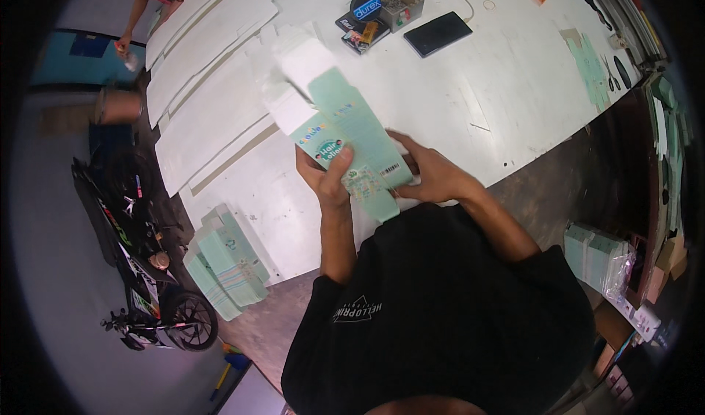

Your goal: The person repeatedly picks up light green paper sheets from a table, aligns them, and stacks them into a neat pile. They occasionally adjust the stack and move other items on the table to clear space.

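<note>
A mint-green folding carton [371, 139] with white inner flaps is held in front of me, above the near edge of the white table. Its far end stands open with flaps spread, and a green flap hangs loose at the near end. My left hand [327, 174] grips the carton's left side, thumb across the printed front. At the right side my right hand [435, 171] has its fingers partly behind the carton, thumb near the lower corner. To the left, flattened mint-green cartons [229, 261] lie stacked at the table's edge.
Large white sheets [213, 84] cover the table's left part. Farther off are a black phone [438, 34], a small open box [400, 4] and scissors [609, 73]. A motorbike [150, 268] stands left. More carton bundles [598, 257] sit right. Another person's hand [123, 45] shows at upper left.
</note>
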Demonstrator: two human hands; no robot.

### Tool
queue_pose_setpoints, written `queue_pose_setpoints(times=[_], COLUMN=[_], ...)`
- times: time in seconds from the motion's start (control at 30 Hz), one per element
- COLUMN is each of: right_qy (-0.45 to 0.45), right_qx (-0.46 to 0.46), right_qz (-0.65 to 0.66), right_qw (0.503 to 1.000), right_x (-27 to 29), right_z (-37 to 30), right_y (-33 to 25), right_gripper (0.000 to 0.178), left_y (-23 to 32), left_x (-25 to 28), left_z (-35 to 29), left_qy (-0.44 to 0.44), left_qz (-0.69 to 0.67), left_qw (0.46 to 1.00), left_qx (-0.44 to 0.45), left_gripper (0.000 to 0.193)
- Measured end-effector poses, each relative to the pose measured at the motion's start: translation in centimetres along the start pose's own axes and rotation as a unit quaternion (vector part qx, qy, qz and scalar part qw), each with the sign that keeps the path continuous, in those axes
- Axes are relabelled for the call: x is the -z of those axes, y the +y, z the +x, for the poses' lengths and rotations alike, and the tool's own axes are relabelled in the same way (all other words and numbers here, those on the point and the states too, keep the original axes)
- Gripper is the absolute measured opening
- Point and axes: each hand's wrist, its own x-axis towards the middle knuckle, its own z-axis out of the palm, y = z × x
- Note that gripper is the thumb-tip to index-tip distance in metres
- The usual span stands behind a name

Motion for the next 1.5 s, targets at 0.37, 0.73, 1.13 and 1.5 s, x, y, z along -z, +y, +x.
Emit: queue_pose_setpoints(times=[0.37, 0.73, 1.13, 1.5], right_qy=[0.248, 0.355, 0.190, 0.124], right_qx=[0.100, 0.240, 0.275, 0.273], right_qz=[0.600, 0.049, -0.049, 0.113], right_qw=[0.754, 0.902, 0.941, 0.947], right_x=[2.1, 6.3, 2.7, 3.6], right_z=[-0.2, -3.3, -0.9, -1.4], right_y=[10.2, 8.0, 10.9, 8.2], right_gripper=[0.056, 0.047, 0.092, 0.098], left_y=[0.8, 1.9, -5.0, -2.7], left_x=[0.7, 0.2, 10.1, 7.4], left_z=[1.1, -2.5, -6.5, -7.4], left_qy=[-0.006, -0.315, -0.098, -0.165], left_qz=[0.014, 0.612, 0.205, 0.187], left_qw=[0.998, 0.707, 0.974, 0.968], left_qx=[0.067, -0.164, 0.005, 0.027], left_gripper=[0.060, 0.119, 0.117, 0.133])
